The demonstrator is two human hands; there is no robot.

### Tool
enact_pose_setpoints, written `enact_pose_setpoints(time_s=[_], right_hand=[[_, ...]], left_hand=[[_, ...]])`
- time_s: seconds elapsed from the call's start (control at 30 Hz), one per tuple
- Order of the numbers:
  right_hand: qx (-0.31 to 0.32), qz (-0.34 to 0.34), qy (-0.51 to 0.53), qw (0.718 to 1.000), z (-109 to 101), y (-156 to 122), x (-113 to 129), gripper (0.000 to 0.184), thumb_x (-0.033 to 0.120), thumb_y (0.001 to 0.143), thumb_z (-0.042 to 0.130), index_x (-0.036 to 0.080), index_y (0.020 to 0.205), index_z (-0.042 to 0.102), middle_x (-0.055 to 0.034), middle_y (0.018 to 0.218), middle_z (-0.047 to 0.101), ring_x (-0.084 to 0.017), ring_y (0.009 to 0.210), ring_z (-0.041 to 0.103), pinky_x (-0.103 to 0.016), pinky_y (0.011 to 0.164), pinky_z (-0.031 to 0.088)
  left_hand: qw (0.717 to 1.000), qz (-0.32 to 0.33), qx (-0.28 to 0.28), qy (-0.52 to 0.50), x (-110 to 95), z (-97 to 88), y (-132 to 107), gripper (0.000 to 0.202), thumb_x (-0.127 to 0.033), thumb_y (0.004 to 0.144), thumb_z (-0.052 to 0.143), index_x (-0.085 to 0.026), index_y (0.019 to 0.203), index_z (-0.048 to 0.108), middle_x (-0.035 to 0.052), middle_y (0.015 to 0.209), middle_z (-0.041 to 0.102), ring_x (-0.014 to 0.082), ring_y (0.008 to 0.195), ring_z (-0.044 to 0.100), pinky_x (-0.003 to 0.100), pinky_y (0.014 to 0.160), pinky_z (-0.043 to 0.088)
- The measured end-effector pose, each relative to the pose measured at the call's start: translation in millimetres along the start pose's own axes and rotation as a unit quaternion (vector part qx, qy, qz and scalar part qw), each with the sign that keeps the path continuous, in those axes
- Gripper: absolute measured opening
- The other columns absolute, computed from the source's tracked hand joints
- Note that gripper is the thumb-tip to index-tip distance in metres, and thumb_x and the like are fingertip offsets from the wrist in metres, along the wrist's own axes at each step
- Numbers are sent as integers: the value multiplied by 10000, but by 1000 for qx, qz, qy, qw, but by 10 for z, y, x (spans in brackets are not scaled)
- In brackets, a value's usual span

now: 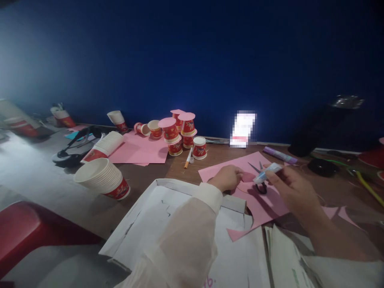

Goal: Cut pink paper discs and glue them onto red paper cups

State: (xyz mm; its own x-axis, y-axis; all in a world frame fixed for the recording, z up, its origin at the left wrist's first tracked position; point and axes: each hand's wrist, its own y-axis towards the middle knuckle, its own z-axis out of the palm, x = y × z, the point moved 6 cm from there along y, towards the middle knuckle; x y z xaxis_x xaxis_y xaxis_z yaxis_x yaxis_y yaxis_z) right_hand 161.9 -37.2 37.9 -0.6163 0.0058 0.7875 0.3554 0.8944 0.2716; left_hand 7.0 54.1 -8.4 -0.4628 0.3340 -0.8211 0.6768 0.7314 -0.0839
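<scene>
Your right hand [292, 188] grips blue-white tube [266, 173] thumb-to-fingers, probably for control. Your left hand [228, 178] is at pink sheet [271, 206], likely steadying; can't tell if pinching. Scissors [261, 189] lie on sheet, handy.

Scissors [265, 188], a cut pink sheet [216, 170] and, at left, stacked paper cups [100, 176] share a brown tabletop [177, 173] against a blue wall [180, 60] in an apparent craft workspace.

Both arms [183, 236] forward, left fingers [238, 171] low, right fingers [287, 174] in a pinch.
</scene>
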Motion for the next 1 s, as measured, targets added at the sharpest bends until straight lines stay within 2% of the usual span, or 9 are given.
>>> enact_pose_setpoints(time_s=[0.2, 0.4, 0.53, 0.67, 0.83, 1.0], right_hand=[[41, -58, -83, 994, 231, 3, -76, 333, 552, 882, 600, 264, 953, 751, -44, 848, 772, -259, 776, 695, -376, 720, 514], [98, -94, -113, 984, 391, 10, -28, 322, 501, 899, 562, 271, 1009, 758, -49, 984, 797, -271, 861, 718, -362, 726, 512], [102, -127, -139, 977, 416, 37, 37, 303, 463, 921, 532, 253, 995, 738, -73, 1001, 790, -266, 871, 714, -350, 729, 507], [133, -123, -158, 971, 420, 60, 14, 294, 464, 933, 515, 255, 956, 721, -64, 949, 775, -253, 838, 696, -345, 715, 486], [156, -106, -164, 968, 412, 36, 30, 311, 494, 923, 513, 253, 869, 702, -57, 890, 759, -246, 812, 677, -347, 706, 472], [159, -110, -155, 969, 414, -10, 89, 333, 511, 922, 512, 251, 808, 685, -58, 847, 750, -237, 779, 669, -339, 685, 471]], left_hand=[[999, 31, -14, 32, -15, -6, 61, 296, -201, 916, 463, -161, 772, 719, 40, 749, 665, 161, 711, 582, 265, 725, 472], [999, 8, 2, 46, -6, 3, 56, 315, -225, 947, 442, -166, 760, 688, 24, 623, 615, 169, 644, 593, 269, 689, 478], [995, 40, -10, 86, -50, -14, 49, 297, -168, 920, 452, -160, 732, 681, 64, 722, 684, 181, 732, 623, 269, 731, 485], [996, 42, -10, 83, -45, -14, 47, 300, -174, 920, 444, -154, 777, 706, 77, 779, 711, 183, 742, 624, 271, 728, 485], [998, 37, 4, 58, -12, 8, 69, 285, -178, 906, 443, -161, 783, 700, 33, 697, 656, 158, 667, 595, 258, 678, 462], [997, 47, 1, 66, 14, 22, 103, 283, -202, 900, 452, -177, 709, 660, 22, 630, 615, 167, 679, 590, 259, 676, 460]])
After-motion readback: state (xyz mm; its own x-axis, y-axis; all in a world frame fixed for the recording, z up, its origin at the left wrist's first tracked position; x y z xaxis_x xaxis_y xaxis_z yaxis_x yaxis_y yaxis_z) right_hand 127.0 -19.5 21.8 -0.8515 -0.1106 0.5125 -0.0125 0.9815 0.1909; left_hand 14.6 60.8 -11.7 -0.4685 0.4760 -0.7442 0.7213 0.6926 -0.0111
